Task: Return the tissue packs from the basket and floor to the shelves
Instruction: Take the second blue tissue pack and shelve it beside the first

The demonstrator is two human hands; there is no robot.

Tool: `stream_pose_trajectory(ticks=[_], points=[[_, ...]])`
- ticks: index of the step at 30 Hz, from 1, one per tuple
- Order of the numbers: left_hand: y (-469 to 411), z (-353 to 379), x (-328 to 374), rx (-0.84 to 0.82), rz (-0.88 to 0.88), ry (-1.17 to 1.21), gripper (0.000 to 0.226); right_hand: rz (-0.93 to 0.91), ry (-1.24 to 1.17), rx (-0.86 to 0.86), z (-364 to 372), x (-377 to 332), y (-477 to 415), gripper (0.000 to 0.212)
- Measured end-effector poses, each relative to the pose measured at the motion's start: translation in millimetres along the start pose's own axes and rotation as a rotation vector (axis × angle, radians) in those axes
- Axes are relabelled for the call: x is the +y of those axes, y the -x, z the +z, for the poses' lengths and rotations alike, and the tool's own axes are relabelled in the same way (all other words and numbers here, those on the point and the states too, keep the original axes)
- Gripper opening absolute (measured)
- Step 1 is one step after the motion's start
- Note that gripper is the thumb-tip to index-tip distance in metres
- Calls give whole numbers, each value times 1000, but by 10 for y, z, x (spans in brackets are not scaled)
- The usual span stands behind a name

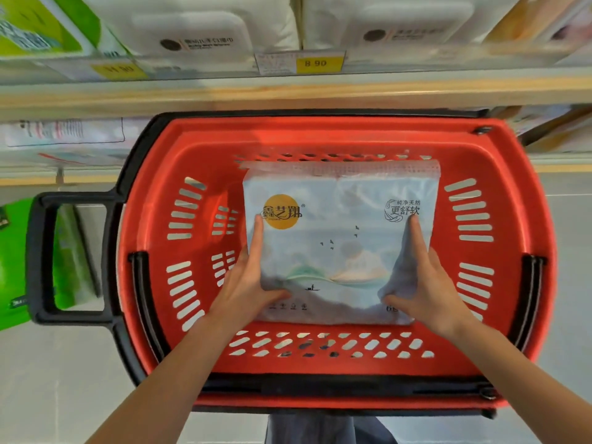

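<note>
I see the tissue pack (339, 241) inside the basket (499, 283), my left hand (246, 283) and right hand (423, 286) at its sides, shelf (288, 91) beyond, another pack (19, 267) on the floor left.

"8.90" on shelf price tag (315, 62), "更舒软" on tissue pack (339, 245)

A pale blue tissue pack (339, 241) printed with an orange disc, birds and misty hills is seen inside a red, black-handled basket (499, 283).
</note>
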State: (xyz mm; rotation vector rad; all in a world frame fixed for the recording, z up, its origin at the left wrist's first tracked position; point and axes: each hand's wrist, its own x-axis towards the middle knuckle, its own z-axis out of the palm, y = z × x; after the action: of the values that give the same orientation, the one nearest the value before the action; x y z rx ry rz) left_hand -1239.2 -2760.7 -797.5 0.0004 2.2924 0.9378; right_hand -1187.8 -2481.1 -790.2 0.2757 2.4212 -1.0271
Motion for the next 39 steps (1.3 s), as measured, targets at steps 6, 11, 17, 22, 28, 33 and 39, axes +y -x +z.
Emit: stream_pose_trajectory(ticks=[6, 11, 17, 22, 28, 33, 39], points=[[278, -285, 323, 32, 4, -54, 131, -40, 36, 26, -294, -289, 215, 133], [621, -612, 652, 94, 74, -91, 134, -72, 12, 57, -649, -704, 502, 131], [1161, -1112, 1274, 232, 194, -56, 132, -137, 22, 167, -1275, -1335, 928, 127], [1791, -1589, 1837, 290, 281, 10, 134, -226, 28, 247, -1835, -1973, 1506, 130], [2685, -2215, 2567, 388, 393, -59, 135, -315, 19, 378, -2454, -2682, 2409, 129], [3376, -2704, 3072, 450, 551, -123, 137, -362, 57, 540, -2818, -3197, 3171, 127], [4300, -3238, 3548, 613, 680, -233, 136, -448, 82, 697, -3118, -3862, 4115, 127]])
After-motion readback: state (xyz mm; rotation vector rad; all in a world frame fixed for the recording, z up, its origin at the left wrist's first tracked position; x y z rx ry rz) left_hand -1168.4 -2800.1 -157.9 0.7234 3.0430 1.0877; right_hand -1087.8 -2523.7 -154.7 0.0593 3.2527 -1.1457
